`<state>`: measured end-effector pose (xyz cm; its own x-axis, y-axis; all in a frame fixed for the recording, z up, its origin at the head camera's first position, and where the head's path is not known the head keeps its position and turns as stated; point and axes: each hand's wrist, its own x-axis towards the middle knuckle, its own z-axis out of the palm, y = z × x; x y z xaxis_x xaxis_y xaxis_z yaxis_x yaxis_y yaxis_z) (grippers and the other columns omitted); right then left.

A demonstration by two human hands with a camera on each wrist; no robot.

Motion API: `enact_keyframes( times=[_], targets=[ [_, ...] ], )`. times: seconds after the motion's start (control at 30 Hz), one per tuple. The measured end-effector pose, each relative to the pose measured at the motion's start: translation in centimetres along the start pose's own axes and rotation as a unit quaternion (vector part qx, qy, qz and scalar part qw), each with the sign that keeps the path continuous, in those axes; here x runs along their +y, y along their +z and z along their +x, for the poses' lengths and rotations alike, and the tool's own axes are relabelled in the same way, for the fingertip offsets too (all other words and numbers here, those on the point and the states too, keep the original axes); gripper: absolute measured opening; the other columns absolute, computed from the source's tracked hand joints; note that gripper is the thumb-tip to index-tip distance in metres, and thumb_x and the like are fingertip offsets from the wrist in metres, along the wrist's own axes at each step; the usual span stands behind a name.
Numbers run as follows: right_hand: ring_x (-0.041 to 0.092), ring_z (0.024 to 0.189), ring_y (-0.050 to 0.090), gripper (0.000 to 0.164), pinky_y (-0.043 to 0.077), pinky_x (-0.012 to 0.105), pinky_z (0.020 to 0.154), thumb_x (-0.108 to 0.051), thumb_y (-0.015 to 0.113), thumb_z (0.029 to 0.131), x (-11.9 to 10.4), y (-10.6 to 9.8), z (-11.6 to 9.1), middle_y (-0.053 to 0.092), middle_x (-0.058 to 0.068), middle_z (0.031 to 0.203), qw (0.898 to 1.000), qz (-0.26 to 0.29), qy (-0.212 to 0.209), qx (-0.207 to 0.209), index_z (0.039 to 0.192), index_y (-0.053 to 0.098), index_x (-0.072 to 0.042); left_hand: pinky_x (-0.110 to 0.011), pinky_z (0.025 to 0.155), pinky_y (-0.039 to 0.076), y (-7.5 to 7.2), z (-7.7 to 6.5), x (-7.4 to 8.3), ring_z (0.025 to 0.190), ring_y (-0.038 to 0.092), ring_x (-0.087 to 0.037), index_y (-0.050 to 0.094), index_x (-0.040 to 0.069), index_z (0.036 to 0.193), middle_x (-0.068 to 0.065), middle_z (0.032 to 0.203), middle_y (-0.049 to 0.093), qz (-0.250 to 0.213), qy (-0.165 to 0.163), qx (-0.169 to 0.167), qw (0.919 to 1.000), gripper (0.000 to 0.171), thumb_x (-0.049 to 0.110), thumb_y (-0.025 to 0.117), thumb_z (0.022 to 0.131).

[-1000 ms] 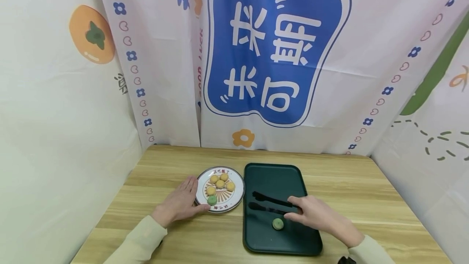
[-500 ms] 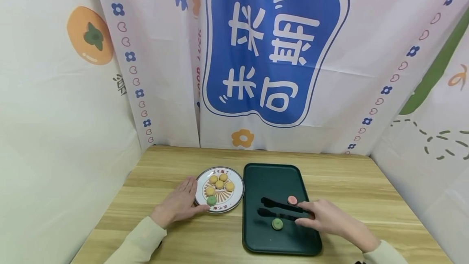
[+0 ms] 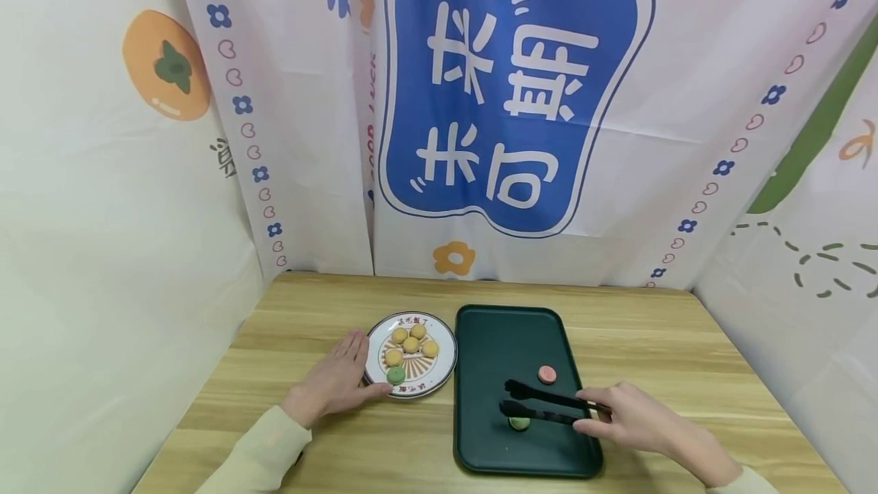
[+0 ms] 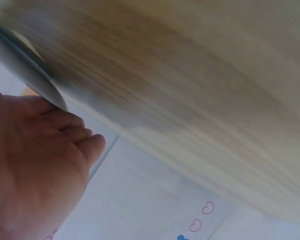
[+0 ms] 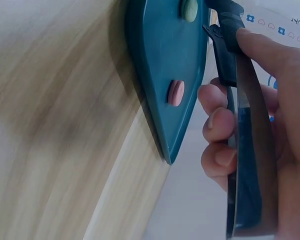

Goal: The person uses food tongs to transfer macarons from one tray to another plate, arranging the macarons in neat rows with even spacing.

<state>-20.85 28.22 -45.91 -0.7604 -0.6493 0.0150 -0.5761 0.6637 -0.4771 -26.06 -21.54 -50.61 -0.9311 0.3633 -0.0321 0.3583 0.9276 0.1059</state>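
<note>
My left hand (image 3: pixel 334 376) rests at the left rim of a white plate (image 3: pixel 446 360), fingers straight and thumb spread along its front edge. On the plate lie several yellow macarons (image 3: pixel 411 344) and a green macaron (image 3: pixel 396 376). My right hand (image 3: pixel 634 419) holds black tongs (image 3: pixel 549 398) over the right side of a dark green tray (image 3: pixel 504 338); their arms are apart with nothing between the tips. A pink macaron (image 3: pixel 546 375) lies on the tray beyond the tongs. Another green macaron (image 3: pixel 520 425) is partly hidden beneath the nearer tong arm; the right wrist view shows both.
Plate and tray stand side by side on a wooden table (image 3: pixel 658 341). A white printed cloth (image 3: pixel 329 212) hangs behind the table's far edge, with more cloth at both sides.
My right hand has drawn the tongs to the right and nearer me. The pink macaron, hidden a second ago, now shows on the tray. My left hand stays at the plate.
</note>
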Motion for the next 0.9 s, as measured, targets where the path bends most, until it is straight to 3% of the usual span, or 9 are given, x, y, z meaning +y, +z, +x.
enact_keyframes(
  times=[0.57, 0.9],
  targets=[
    [-0.009, 0.045, 0.029, 0.051, 0.035, 0.013, 0.046, -0.045, 0.061, 0.095, 0.2, 0.9, -0.9, 0.035, -0.022, 0.054, 1.000, -0.002, 0.004, 0.004, 0.118, 0.068, 0.000, -0.048, 0.124, 0.023, -0.3, -0.1, 0.2, 0.150, 0.021, -0.040, 0.026, -0.011, 0.150, -0.029, 0.158, 0.023, 0.003, -0.003, -0.008, 1.0000, 0.111, 0.080, 0.042, 0.086],
    [-0.010, 0.047, 0.032, 0.049, 0.037, 0.013, 0.047, -0.044, 0.061, 0.095, 0.3, 1.2, -0.9, 0.039, -0.022, 0.056, 1.000, 0.006, -0.005, -0.003, 0.118, 0.068, 0.000, -0.049, 0.124, 0.023, -0.3, 0.0, 0.2, 0.149, 0.022, -0.041, 0.028, -0.012, 0.149, -0.030, 0.158, 0.024, 0.001, -0.003, -0.002, 1.0000, 0.112, 0.080, 0.041, 0.086]
  ],
)
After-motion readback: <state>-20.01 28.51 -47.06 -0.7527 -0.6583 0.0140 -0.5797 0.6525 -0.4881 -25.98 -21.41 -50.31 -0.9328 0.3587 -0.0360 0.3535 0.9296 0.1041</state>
